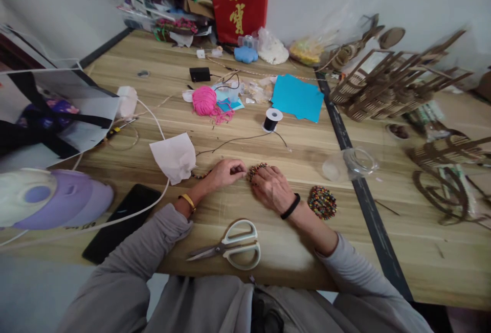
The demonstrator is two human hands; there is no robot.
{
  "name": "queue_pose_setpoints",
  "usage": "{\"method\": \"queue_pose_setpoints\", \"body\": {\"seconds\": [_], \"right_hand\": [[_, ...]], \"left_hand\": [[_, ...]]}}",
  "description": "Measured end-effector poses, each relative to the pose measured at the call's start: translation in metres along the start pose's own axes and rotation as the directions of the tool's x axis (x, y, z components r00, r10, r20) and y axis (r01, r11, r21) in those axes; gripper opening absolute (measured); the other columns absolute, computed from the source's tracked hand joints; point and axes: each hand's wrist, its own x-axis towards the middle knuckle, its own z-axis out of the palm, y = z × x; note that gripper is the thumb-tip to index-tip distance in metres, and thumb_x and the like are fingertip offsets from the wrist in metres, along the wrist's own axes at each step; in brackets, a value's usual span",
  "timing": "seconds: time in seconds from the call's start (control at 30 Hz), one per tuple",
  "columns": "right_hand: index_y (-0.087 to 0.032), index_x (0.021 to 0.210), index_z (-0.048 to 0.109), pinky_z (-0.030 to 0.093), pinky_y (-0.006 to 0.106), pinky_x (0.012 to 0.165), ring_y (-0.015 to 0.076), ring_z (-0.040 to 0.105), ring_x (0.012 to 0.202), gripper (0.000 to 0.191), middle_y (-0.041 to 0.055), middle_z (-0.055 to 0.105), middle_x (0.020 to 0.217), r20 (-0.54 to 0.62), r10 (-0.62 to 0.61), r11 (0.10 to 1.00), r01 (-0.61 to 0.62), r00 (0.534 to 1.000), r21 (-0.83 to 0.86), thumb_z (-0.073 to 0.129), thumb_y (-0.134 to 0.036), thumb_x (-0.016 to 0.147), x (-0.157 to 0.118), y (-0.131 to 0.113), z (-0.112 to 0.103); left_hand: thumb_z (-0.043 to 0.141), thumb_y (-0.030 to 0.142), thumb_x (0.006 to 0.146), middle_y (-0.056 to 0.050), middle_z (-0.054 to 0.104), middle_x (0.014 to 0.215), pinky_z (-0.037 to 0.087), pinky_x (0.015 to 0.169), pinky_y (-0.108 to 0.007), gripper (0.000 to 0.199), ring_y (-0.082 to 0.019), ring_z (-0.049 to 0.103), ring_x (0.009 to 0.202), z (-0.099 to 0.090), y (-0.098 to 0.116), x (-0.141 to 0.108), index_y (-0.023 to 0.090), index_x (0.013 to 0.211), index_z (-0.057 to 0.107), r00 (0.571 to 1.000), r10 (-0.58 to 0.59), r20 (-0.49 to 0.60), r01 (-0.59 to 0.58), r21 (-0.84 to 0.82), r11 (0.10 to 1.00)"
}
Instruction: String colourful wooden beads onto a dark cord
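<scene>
Plainly, the left hand [226,172] has thumb and fingers pinched together, though what is between them cannot be told. The right hand [273,187] bends over the beads [257,168], touching them; how firmly it grips is unclear. A short strand [200,175] shows beside the left hand, and a slack pinch could let beads slide off if an end is open. The loose cord [241,139] by the spool [273,118] could tangle if a sleeve or hand drags it.
</scene>
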Motion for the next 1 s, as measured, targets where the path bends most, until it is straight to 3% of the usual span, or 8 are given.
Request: {"method": "queue_pose_setpoints", "body": {"seconds": [0.13, 0.27, 0.5, 0.77, 1.0], "right_hand": [[-0.017, 0.079, 0.059, 0.03, 0.034, 0.079, 0.0201, 0.048, 0.082, 0.012, 0.0075, 0.059, 0.082, -0.043, -0.015, 1.0, 0.016, 0.999, 0.025, 0.051, -0.02, 0.087, 0.0, 0.001, 0.0], [-0.018, 0.086, 0.059, 0.033, 0.033, 0.082, 0.0184, 0.052, 0.082, 0.014, 0.006, 0.063, 0.082, -0.149, -0.032, 0.982, 0.059, 0.988, 0.178, 0.047, -0.022, 0.091, 0.001, 0.004, 0.001], [-0.02, 0.08, 0.057, 0.044, 0.031, 0.079, 0.017, 0.059, 0.076, 0.007, 0.0044, 0.066, 0.077, -0.35, 0.144, 0.89, 0.034, 0.926, 0.456, 0.052, -0.019, 0.085, 0.003, 0.011, 0.015], [-0.02, 0.081, 0.058, 0.046, 0.033, 0.076, 0.0178, 0.06, 0.076, 0.006, 0.0049, 0.066, 0.077, -0.346, 0.219, 0.85, -0.004, 0.913, 0.527, 0.053, -0.02, 0.084, 0.001, 0.01, 0.021], [-0.02, 0.083, 0.059, 0.047, 0.034, 0.079, 0.018, 0.061, 0.08, 0.009, 0.0066, 0.067, 0.081, -0.381, 0.196, 0.841, 0.044, 0.903, 0.538, 0.051, -0.021, 0.087, 0.003, 0.011, 0.024]], "left_hand": [[0.058, 0.021, 0.077, -0.002, 0.063, 0.069, 0.04, 0.057, -0.019, 0.011, -0.009, 0.051, 0.06, 0.0, -0.001, 0.001, 0.011, 0.077, 0.065, 1.0, 0.001, -0.004, -0.001, -0.015, 1.0], [0.059, 0.021, 0.075, -0.002, 0.066, 0.07, 0.042, 0.057, -0.019, 0.014, -0.01, 0.054, 0.06, 0.001, -0.003, 0.001, 0.011, 0.081, 0.067, 1.0, -0.024, -0.007, 0.024, -0.043, 0.999], [0.061, 0.025, 0.076, -0.006, 0.072, 0.082, 0.046, 0.063, -0.021, 0.02, -0.013, 0.06, 0.069, 0.001, 0.0, 0.0, 0.012, 0.088, 0.071, 0.999, -0.048, 0.0, 0.047, -0.055, 0.997], [0.06, 0.023, 0.079, -0.003, 0.069, 0.075, 0.043, 0.061, -0.021, 0.015, -0.011, 0.057, 0.064, -0.003, 0.005, 0.0, 0.013, 0.083, 0.07, 1.0, -0.021, 0.003, 0.021, 0.001, 1.0], [0.061, 0.025, 0.078, -0.004, 0.068, 0.074, 0.041, 0.06, -0.021, 0.017, -0.011, 0.055, 0.064, -0.002, 0.006, -0.001, 0.011, 0.081, 0.07, 0.998, -0.053, 0.031, 0.055, -0.064, 0.996]]}}
